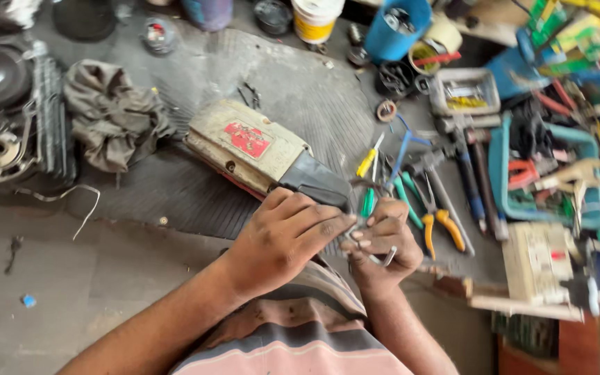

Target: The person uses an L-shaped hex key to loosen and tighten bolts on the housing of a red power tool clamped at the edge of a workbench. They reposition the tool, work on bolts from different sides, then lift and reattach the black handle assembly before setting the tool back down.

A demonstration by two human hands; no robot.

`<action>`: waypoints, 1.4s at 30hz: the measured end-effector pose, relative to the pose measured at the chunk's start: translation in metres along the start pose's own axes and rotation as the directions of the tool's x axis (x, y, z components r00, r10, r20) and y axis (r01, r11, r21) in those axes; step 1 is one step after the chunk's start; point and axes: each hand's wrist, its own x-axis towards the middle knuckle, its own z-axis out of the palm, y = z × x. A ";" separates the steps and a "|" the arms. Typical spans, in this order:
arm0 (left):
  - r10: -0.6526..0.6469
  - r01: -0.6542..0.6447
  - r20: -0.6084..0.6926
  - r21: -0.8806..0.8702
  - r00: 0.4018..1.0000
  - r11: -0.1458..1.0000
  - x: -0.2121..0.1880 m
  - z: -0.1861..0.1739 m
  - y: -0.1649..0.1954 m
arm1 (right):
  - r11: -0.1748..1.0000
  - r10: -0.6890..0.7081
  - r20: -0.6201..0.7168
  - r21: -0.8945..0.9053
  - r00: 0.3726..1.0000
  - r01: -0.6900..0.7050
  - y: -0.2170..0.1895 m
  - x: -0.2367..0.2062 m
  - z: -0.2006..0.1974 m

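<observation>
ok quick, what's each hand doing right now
Left hand: closed, pinching a small metal part.
Right hand: closed on the same part.

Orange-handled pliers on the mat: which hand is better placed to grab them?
Probably the right hand: the orange-handled pliers lie just beside it. The left hand sits farther off, nearer the power tool.

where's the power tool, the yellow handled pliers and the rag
power tool (248,144): head view, on its cream housing by the red label
yellow-handled pliers (448,229): head view, on one yellow grip
rag (109,114): head view, on the middle of the crumpled grey cloth
</observation>
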 end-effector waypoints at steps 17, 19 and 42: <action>-0.174 0.238 -0.260 0.240 0.950 0.941 0.001 0.037 0.038 | 0.919 -0.309 0.376 0.354 0.874 0.172 0.050 0.041 -0.027; -0.172 0.264 -0.336 0.251 0.926 0.931 0.002 0.048 0.038 | 0.909 -0.281 0.372 0.399 0.885 0.121 0.053 0.039 -0.025; -0.188 0.279 -0.347 0.234 0.919 0.931 -0.007 0.064 0.039 | 0.851 -0.432 0.312 0.451 0.846 0.268 0.065 0.048 -0.025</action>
